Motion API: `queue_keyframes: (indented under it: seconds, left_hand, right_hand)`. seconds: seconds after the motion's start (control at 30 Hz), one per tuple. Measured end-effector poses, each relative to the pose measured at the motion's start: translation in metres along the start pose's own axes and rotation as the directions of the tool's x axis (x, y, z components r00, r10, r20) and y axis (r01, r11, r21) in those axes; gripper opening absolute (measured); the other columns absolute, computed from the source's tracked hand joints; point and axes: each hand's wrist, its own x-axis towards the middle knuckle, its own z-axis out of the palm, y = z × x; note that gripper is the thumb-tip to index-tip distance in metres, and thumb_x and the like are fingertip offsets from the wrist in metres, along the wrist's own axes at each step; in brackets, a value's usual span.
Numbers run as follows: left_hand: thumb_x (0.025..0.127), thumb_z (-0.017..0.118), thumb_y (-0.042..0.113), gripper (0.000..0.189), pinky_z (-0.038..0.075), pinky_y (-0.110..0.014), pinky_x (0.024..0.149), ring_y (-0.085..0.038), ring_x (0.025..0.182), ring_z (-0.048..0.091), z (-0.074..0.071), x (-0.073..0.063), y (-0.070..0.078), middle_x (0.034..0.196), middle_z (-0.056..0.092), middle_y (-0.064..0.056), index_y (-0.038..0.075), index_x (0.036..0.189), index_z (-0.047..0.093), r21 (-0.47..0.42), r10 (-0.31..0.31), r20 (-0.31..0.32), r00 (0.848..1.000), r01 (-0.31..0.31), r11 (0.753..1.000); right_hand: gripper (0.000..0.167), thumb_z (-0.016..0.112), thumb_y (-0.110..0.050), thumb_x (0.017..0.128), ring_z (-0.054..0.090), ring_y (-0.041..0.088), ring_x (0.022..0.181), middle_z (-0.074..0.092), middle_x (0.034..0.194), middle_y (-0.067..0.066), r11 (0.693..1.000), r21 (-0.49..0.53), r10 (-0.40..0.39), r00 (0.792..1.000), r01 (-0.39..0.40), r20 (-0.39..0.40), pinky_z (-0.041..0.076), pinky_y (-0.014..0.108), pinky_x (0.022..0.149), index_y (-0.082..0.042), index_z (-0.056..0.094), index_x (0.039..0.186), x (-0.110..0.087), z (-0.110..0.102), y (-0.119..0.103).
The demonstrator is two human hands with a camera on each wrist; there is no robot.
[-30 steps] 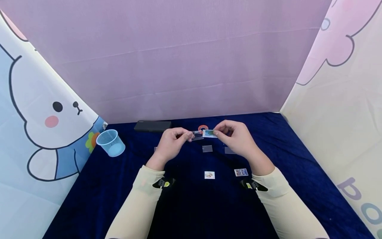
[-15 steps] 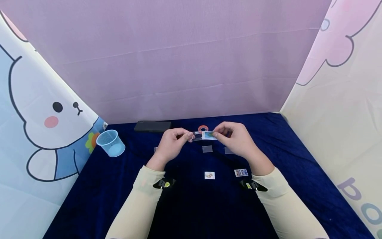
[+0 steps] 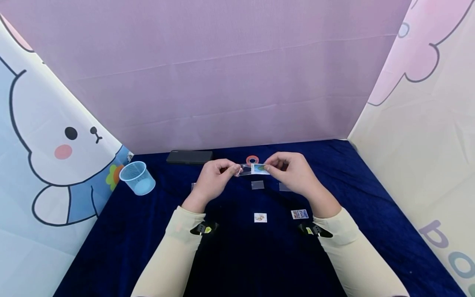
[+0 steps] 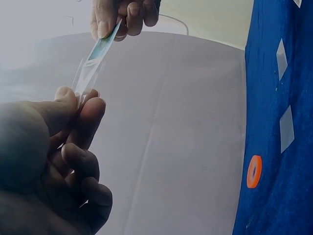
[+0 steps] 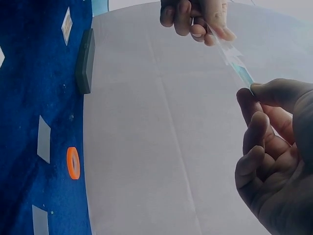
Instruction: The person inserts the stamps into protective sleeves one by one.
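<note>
Between thumb and fingers, my left hand pinches one end of a small clear plastic card sleeve. My right hand pinches a small picture card, blue and green with a white border. The two are held in line above the table. In the left wrist view, the card overlaps the sleeve, its white end running down between the clear edges toward the left fingertips. The right thumb covers the card's far end.
On the blue cloth lie two clear sleeves and two picture cards. Behind the hands are an orange-red ring-shaped roll and a black box. A blue mesh basket stands left; another card lies near the box.
My right hand has shifted slightly down and left, bringing the card level with the sleeve and overlapping it more. The left hand stays nearly still.
</note>
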Motion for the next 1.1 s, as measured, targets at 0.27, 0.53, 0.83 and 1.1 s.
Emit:
queue_keyframes:
  seconds: [0.27, 0.53, 0.83, 1.1]
  left_hand:
    - [0.102, 0.068, 0.039, 0.020, 0.042, -0.032, 0.057, -0.021, 0.062, 0.050, 0.0004, 0.0000, 0.0024, 0.084, 0.070, 0.007, 0.026, 0.090, 0.077, -0.016, 0.014, 0.009, 1.000, -0.013, 1.000]
    - [0.102, 0.069, 0.039, 0.019, 0.042, -0.032, 0.056, -0.023, 0.060, 0.049, 0.0011, -0.0006, 0.0033, 0.089, 0.073, 0.006, 0.024, 0.097, 0.079, -0.049, 0.025, 0.041, 0.999, -0.022, 0.999]
    - [0.103, 0.071, 0.025, 0.018, 0.038, -0.032, 0.049, -0.025, 0.054, 0.045, -0.0009, -0.0034, 0.0055, 0.091, 0.067, 0.002, 0.024, 0.119, 0.079, -0.068, 0.057, 0.062, 0.996, -0.053, 0.996]
    - [0.098, 0.078, 0.024, 0.012, 0.038, -0.030, 0.049, -0.022, 0.054, 0.047, -0.0019, -0.0011, 0.0039, 0.093, 0.075, 0.007, 0.021, 0.110, 0.078, -0.069, 0.052, 0.001, 0.999, -0.052, 0.996]
  right_hand:
    - [0.004, 0.078, -0.021, 0.098, 0.054, 0.019, 0.060, 0.064, 0.076, -0.003, 1.000, -0.013, -0.012, 1.000, 0.012, -0.004, 0.043, 0.031, 0.052, -0.023, 0.079, 0.101, 0.0001, -0.0004, -0.0009]
    - [0.005, 0.078, -0.021, 0.098, 0.053, 0.020, 0.059, 0.065, 0.077, -0.002, 1.000, 0.007, -0.022, 1.000, 0.022, 0.003, 0.043, 0.030, 0.050, -0.022, 0.079, 0.103, 0.0002, 0.0010, -0.0004]
    - [0.005, 0.078, -0.021, 0.098, 0.053, 0.019, 0.058, 0.065, 0.078, -0.003, 1.000, -0.002, -0.024, 1.000, 0.024, -0.006, 0.043, 0.031, 0.050, -0.022, 0.079, 0.103, 0.0002, 0.0004, -0.0005]
    - [0.004, 0.078, -0.022, 0.098, 0.054, 0.020, 0.059, 0.065, 0.078, -0.003, 1.000, 0.002, -0.007, 1.000, 0.007, -0.016, 0.043, 0.030, 0.050, -0.021, 0.078, 0.102, 0.0004, -0.0006, -0.0036]
